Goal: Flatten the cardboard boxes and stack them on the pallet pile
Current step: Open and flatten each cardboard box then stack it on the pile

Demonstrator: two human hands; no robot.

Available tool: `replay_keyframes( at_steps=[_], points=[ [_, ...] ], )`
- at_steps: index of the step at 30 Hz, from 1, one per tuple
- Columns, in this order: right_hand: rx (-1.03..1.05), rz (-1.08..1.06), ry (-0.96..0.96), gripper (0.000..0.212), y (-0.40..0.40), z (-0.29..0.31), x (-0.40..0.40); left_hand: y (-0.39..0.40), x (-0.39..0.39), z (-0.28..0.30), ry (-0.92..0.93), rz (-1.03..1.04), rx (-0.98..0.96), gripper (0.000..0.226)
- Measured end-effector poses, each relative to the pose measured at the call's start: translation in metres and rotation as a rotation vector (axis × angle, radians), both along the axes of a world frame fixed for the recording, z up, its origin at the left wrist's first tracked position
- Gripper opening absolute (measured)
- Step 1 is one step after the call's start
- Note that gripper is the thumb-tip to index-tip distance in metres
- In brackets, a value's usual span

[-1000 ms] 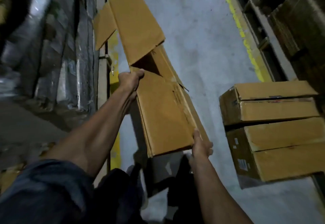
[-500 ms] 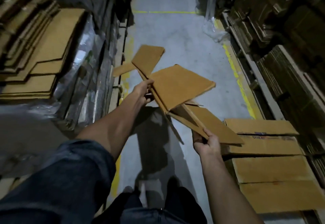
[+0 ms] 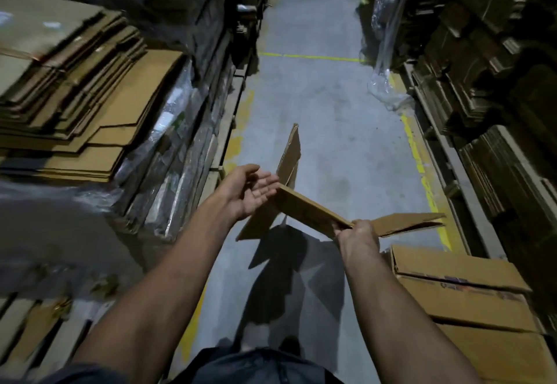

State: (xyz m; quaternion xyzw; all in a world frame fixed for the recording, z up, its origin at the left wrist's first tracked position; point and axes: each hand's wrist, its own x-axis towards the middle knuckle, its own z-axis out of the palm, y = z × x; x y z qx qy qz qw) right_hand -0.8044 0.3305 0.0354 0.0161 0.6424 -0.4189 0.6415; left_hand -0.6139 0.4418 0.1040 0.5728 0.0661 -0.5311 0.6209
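A flattened brown cardboard box [image 3: 304,207] hangs edge-on in front of me over the aisle floor, one flap sticking up and another spread to the right. My right hand [image 3: 357,237] grips its near right edge. My left hand [image 3: 248,189] is palm-up with fingers straight, touching the box's left end. A pile of flattened cardboard sheets [image 3: 90,118] lies on wrapped stock at the left, about chest height.
Two unflattened boxes [image 3: 458,296] are stacked at the lower right beside my right arm. Racks of bundled cardboard [image 3: 488,82] line the right side, and wrapped pallets [image 3: 187,130] line the left. A grey aisle floor [image 3: 316,97] with yellow lines runs ahead.
The box has swung from a raised, part-open shape to a flat, edge-on sheet. My left hand has let go of its grip and now lies open against it. The view has tilted up.
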Motion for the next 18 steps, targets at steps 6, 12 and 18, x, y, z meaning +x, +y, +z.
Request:
replay_keyframes(
  at_steps=[6,12,18],
  points=[
    [0.04,-0.053,0.009,0.04,0.003,0.008,0.018,0.019,-0.028,-0.025,0.19,-0.113,0.1,0.064],
    [0.062,0.024,-0.019,0.039,0.008,-0.004,0.015,0.006,-0.031,-0.051,0.264,0.205,0.04,0.059],
    [0.0,0.087,-0.057,0.059,0.023,-0.011,0.01,0.0,-0.012,-0.084,0.131,0.367,0.153,0.046]
  ],
)
